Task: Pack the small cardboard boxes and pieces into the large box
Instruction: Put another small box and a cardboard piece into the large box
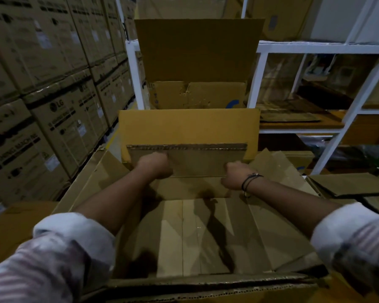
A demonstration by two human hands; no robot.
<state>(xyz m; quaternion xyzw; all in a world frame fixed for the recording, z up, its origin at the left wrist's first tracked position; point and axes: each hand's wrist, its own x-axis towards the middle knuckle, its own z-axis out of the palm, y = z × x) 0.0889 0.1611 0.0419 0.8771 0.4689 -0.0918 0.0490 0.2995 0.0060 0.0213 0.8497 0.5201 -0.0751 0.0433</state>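
A large open cardboard box (92, 180) stands right in front of me, its flaps spread outward and its floor bare. At its far wall I hold a flat cardboard piece (197, 160) upright. My left hand (155, 166) grips the piece's left part, fingers curled round it. My right hand (233, 174) grips its right lower edge; a dark bracelet sits on that wrist. Behind the piece stands another open box (188, 125) with a raised yellow flap (197, 49).
Stacked printed cartons (42, 95) form a wall on the left. A white metal rack (346, 88) with flattened cardboard on its shelves stands at the right. More flattened boxes (354, 186) lie at the right, beside the large box.
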